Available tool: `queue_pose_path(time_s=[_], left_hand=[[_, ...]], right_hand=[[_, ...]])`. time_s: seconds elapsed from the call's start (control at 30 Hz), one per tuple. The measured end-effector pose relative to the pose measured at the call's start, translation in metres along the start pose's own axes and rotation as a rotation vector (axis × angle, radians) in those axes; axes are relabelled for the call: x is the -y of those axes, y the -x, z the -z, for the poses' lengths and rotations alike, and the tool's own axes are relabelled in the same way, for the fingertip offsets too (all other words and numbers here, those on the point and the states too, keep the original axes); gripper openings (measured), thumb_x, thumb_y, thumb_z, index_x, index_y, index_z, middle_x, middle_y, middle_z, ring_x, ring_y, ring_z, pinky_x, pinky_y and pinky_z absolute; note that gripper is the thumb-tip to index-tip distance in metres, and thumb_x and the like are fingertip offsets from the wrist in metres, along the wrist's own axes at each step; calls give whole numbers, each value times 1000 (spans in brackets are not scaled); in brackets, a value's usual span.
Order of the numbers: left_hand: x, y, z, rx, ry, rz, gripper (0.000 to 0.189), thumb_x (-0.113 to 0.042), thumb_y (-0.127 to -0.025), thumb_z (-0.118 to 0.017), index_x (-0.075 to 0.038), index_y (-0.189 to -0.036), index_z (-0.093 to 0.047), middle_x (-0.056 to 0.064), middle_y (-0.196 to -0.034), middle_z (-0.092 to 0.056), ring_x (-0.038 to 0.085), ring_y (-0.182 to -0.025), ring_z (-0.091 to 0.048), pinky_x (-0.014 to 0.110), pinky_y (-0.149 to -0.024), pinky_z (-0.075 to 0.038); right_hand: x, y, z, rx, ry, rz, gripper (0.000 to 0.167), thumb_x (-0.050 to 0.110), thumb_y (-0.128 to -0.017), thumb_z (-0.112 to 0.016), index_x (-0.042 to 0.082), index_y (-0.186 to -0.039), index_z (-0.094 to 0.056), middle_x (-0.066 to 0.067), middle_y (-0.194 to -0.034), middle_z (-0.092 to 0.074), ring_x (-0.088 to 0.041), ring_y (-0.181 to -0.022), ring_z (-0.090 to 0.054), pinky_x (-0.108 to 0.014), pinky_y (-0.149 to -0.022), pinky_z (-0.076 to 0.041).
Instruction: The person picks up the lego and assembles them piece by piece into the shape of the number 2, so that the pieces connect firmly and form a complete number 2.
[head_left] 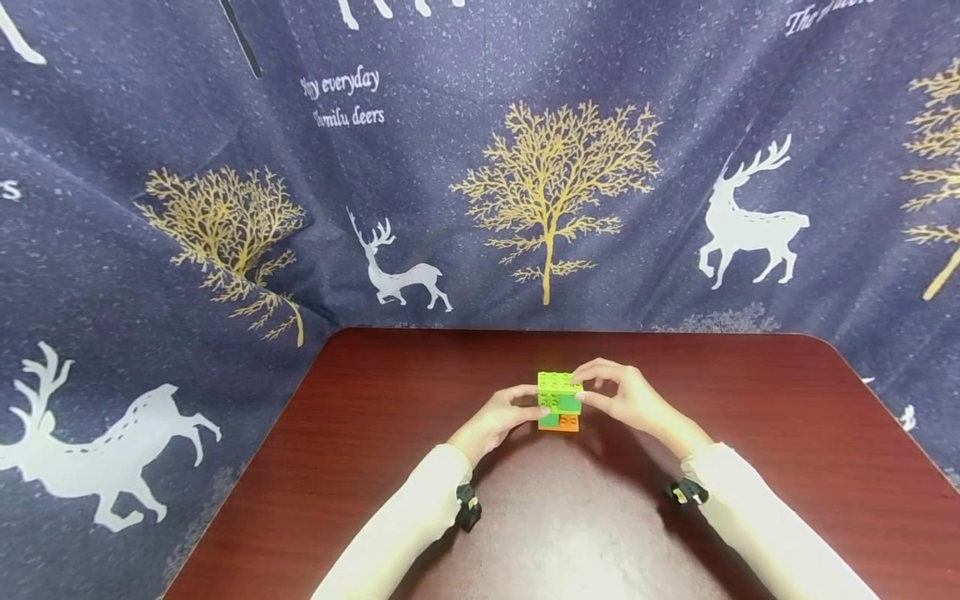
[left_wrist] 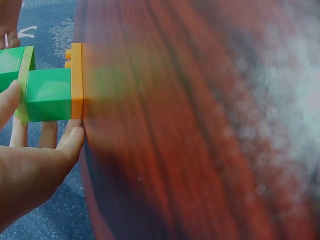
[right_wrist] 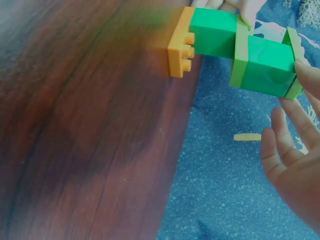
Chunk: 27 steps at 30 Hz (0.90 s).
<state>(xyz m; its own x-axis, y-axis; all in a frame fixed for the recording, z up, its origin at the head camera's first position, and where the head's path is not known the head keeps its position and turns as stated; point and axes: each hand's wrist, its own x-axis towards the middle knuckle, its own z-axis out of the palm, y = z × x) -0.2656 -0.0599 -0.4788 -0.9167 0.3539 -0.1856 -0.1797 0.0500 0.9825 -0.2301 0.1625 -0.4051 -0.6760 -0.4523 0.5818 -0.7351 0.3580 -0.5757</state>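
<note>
A stack of toy building bricks stands at the middle of the table, between both hands. At its base is an orange plate [head_left: 570, 423] with bare studs on one side. Above it come a lower green brick [left_wrist: 49, 95], a lime plate [right_wrist: 240, 60], an upper green brick [right_wrist: 270, 67] set off to the other side, and a top lime plate [head_left: 553, 382]. My left hand [head_left: 497, 419] grips the stack from the left, its thumb at the middle lime plate and fingers around the lower part. From the right, my right hand [head_left: 633, 402] pinches the top lime plate and upper green brick.
The reddish-brown table [head_left: 390, 417] has rounded far corners. A dark blue cloth [head_left: 420, 183] printed with deer and trees hangs behind and beside it. Each wrist wears a small black camera, such as the left one [head_left: 468, 507].
</note>
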Motion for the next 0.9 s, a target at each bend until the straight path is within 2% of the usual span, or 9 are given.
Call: queue_pose_path(time_s=[0.3, 0.53, 0.7, 0.83, 0.9], left_hand=[[-3, 5, -1, -4, -6, -12, 44, -7, -82, -75, -4, -123, -62, 10, -111, -68, 17, -99, -62, 36, -98, -44], [-2, 3, 0, 7, -14, -14, 44, -6, -82, -74, -3, -124, -62, 11, -110, -68, 16, -97, -63, 35, -97, -44], [-2, 3, 1, 13, -14, -17, 45, -6, -82, -74, -2, -125, -61, 12, -111, -68, 16, -96, -64, 34, -97, -44], [-2, 3, 1, 15, -11, -21, 45, -6, -82, -75, -2, -124, -62, 11, -109, -69, 15, -94, -64, 32, -95, -45], [-3, 3, 0, 16, -8, -24, 44, -6, -82, -75, -3, -124, -62, 11, -108, -69, 15, -95, -64, 32, -95, -44]], right_hand=[[2, -1, 0, 8, -20, 6, 26, -13, -72, -76, -4, -96, -70, -19, -95, -68, -31, -84, -60, -40, -66, -50], [4, 1, -1, 10, -13, -38, 24, -11, -75, -75, -4, -98, -71, -19, -97, -68, -24, -70, -53, -46, -59, -46], [5, 1, -1, 8, -17, -73, 24, -10, -76, -74, -5, -99, -71, -19, -98, -68, -37, -68, -51, -47, -57, -43], [4, 1, -1, 8, -17, -84, 24, -10, -76, -74, -5, -99, -71, -20, -98, -68, -39, -68, -51, -45, -57, -43], [-7, 3, -4, 6, -13, -86, 24, -9, -76, -75, -4, -100, -71, -19, -98, -68, -38, -66, -51, -44, -56, -43]])
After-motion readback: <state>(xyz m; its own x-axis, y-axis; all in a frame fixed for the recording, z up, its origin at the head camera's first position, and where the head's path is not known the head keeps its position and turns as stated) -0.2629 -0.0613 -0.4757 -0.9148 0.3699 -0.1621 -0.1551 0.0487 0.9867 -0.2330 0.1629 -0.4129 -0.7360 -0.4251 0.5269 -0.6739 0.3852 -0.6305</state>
